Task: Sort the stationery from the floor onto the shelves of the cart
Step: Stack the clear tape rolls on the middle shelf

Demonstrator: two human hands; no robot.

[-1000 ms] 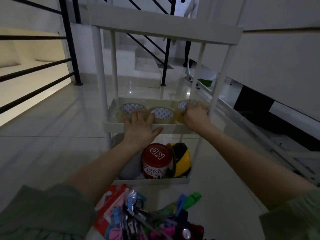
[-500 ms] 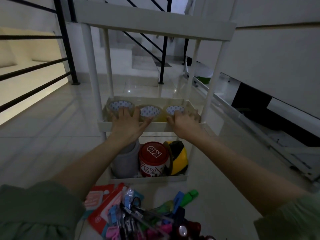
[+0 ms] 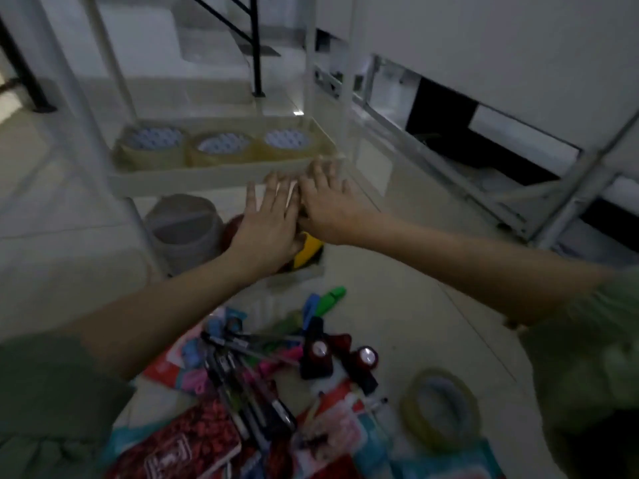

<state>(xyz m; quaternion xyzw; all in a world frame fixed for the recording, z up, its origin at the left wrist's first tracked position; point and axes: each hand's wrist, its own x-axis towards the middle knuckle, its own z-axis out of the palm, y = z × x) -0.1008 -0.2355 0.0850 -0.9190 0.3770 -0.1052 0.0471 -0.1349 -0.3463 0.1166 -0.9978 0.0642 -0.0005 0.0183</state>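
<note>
Head view, reading from the left with the cart (image 3: 221,174) as my landmark: its middle shelf carries three rolls of clear tape (image 3: 221,148) lying flat in a touching row, filling the tray from its left end toward the right, which I judge keeps like with like and stops them rolling. Below that shelf, on the bottom one, a grey lidded tub (image 3: 185,226) stands at the left, with a red tin (image 3: 232,227) and a yellow and black object (image 3: 308,248) beside it, both largely hidden behind my hands. My left hand (image 3: 268,224) hangs just in front of the cart's lower half with fingers straight and spread, an empty grip. My right hand (image 3: 326,205) sits touching it, near the middle shelf's right front corner, also flat-fingered and holding nothing, though blur softens the fingertips. I read both as free for the next pick. On the floor nearer me than the cart lies the unsorted pile: black pens (image 3: 249,382), a red notebook (image 3: 186,447), bright packets, a green marker (image 3: 332,297) and two dark red-capped pieces I cannot identify. Farthest right of the cart, alone on the floor, lies a fourth tape roll (image 3: 441,407), which I judge belongs on the middle shelf with its fellows.
</note>
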